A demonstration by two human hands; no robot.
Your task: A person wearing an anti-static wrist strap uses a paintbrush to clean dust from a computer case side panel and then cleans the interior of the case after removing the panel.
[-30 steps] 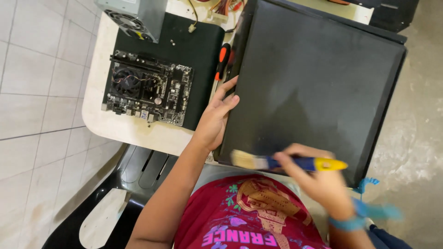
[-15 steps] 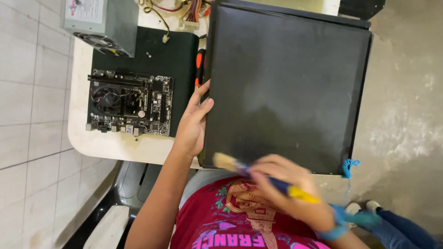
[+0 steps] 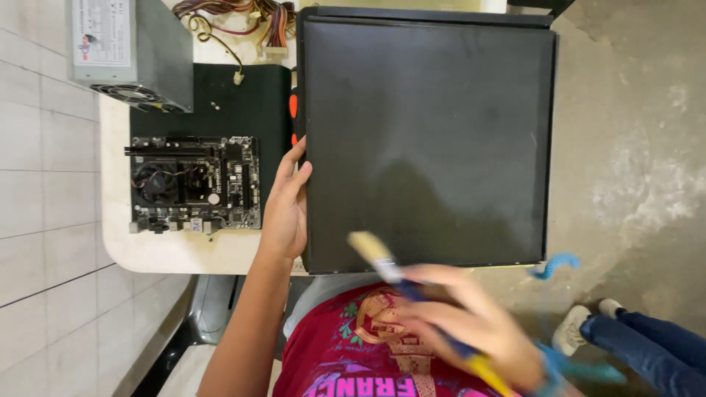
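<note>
Right hand: right hand [image 3: 471, 327], blurred, fingers wrapped around a paintbrush [image 3: 412, 287] with a blue and yellow handle; the pale bristle end lies over the near edge of the black case panel.
Left hand: left hand [image 3: 285, 206] lies flat and open against the left edge of the computer case [image 3: 426, 132], fingers on the rim, gripping nothing.
Case: large black box on its side on the white table [image 3: 118, 220], closed panel up, so its contents are hidden.
Mat: black mat [image 3: 228, 103] left of the case, carrying a bare motherboard [image 3: 195, 182].
Power supply: grey power supply [image 3: 129, 51] at the far left corner, with its bundle of coloured cables [image 3: 243, 18] spilling toward the case.
Screwdriver: orange screwdriver handle [image 3: 293, 106] between mat and case.
</note>
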